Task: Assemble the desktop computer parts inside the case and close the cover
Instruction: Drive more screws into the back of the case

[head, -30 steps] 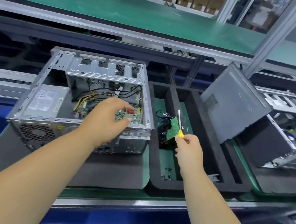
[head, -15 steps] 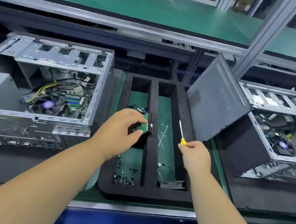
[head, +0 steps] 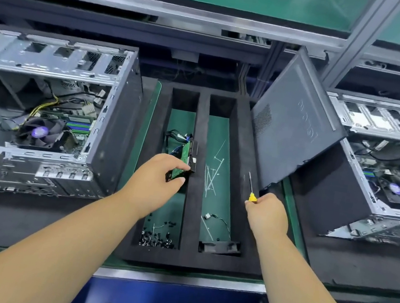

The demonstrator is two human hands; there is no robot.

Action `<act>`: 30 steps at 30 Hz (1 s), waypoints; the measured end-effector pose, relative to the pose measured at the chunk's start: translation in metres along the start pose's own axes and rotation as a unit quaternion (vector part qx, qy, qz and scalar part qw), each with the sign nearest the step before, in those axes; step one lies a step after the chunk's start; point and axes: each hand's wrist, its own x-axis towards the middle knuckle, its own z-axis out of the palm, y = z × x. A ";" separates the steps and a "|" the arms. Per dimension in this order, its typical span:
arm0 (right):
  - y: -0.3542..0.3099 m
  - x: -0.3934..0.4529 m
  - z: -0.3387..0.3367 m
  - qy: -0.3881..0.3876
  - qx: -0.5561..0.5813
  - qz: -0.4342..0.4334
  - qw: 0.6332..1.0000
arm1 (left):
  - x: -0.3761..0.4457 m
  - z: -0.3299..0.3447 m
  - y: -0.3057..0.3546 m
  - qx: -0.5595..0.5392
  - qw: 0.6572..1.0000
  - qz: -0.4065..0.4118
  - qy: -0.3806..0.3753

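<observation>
The part in hand is a drive with a green circuit board on its face [head: 188,157], standing on edge in the left compartment of a black foam tray [head: 182,258], leaning against the divider with a bundle of dark cables [head: 175,137] behind it. The left hand [head: 155,178] curls over its near end, thumb and fingers pinching it, so the step appears to be fetching this part for fitting into a case. The right hand [head: 267,214] grips a small yellow-handled screwdriver [head: 251,188], its blade pointing away over the tray's right wall. At the near end of the same left compartment lies a heap of small black screws [head: 157,240]; the right compartment holds loose white cable ties [head: 212,176], a small wired connector [head: 208,216] and a black bracket [head: 219,246]. The open computer case [head: 42,113] stands on the bench [head: 173,277] to the left of the tray, with its cooler fan [head: 39,132] and motherboard exposed and no cover on. A grey side cover [head: 293,132] leans against a second open case [head: 378,174] on the right. The next move likely calls for lifting the drive clear of the cables and foam, carrying it left to the open case, and seating it before screws are picked up; the cables could snag as it rises.
</observation>
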 end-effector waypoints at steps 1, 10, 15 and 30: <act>0.000 0.000 0.001 0.000 -0.004 -0.001 1.000 | 0.001 0.000 0.000 0.000 1.000 0.000 -0.001; 0.001 0.003 -0.002 -0.017 -0.004 0.012 1.000 | 0.002 0.000 0.006 0.005 1.000 -0.004 -0.019; 0.002 -0.007 -0.005 0.062 0.017 -0.068 0.996 | 0.003 0.000 0.003 -0.007 1.000 -0.003 -0.020; -0.018 -0.024 -0.003 -0.266 -0.299 -0.315 0.860 | -0.005 0.013 -0.007 -0.009 0.999 -0.006 -0.046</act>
